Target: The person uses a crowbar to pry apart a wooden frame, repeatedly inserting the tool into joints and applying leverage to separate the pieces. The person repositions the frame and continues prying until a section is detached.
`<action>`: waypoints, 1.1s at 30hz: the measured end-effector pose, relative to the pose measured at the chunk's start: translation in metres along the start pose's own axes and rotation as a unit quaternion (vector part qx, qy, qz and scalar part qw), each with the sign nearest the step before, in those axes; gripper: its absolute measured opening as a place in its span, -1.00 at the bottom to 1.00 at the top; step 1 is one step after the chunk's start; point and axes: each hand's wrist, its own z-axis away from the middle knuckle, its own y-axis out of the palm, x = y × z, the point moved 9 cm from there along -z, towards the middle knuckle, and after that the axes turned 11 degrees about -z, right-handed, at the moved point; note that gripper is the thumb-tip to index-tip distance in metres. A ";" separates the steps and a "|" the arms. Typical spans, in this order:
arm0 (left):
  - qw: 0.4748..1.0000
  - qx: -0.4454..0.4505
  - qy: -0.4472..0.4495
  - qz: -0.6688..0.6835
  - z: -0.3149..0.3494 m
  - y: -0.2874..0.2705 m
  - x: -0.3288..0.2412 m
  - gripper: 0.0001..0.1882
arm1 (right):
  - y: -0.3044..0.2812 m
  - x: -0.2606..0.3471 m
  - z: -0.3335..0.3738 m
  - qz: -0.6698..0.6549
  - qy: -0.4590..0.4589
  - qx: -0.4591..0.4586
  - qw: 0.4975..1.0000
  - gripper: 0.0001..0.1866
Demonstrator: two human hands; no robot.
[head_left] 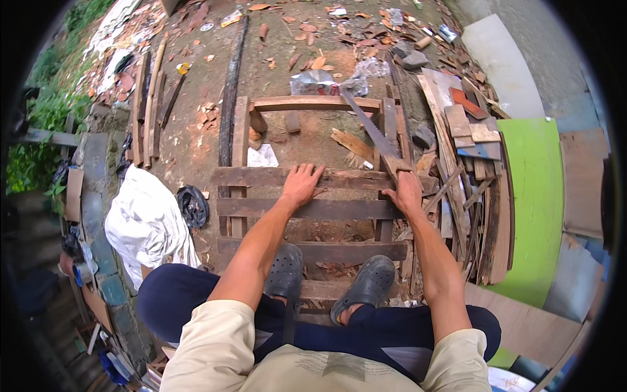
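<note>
A hand saw point(369, 123) with a long tapering blade slants across the far right part of a slatted wooden pallet point(307, 208). Its wooden handle sits in my right hand point(406, 196), whose fingers wrap round it. The blade points away from me, its tip near the far crosspiece point(313, 104). On the farthest of the near slats rests my left hand point(303, 185), fingers spread over the board, holding nothing. Both my feet, in dark clogs point(366, 287), are on the nearer slats. Whether the saw teeth touch wood I cannot tell.
White cloth point(149, 219) lies left of the pallet beside a black bag point(192, 206). Scrap boards point(467, 130) pile up on the right, by a green panel point(532, 209). A charred beam point(232, 91) runs along the left side. Clear plastic point(313, 83) and dry leaves litter the ground ahead.
</note>
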 end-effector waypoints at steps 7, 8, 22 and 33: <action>1.000 0.011 0.004 0.024 -0.043 -0.023 -0.048 -0.10 | -0.057 -0.057 0.042 -0.039 0.055 -0.224 0.972 -0.55; 1.000 0.002 0.011 0.021 -0.047 -0.024 -0.055 -0.09 | -0.065 -0.065 0.043 -0.051 0.089 -0.243 0.965 -0.57; 0.986 0.133 0.100 0.012 -0.137 -0.021 -0.171 0.17 | -0.109 -0.177 0.086 -0.204 0.556 -0.287 0.753 -0.49; 0.976 0.201 0.071 0.048 -0.115 0.003 -0.099 0.22 | -0.009 -0.222 0.140 -0.258 0.628 -0.248 0.691 -0.07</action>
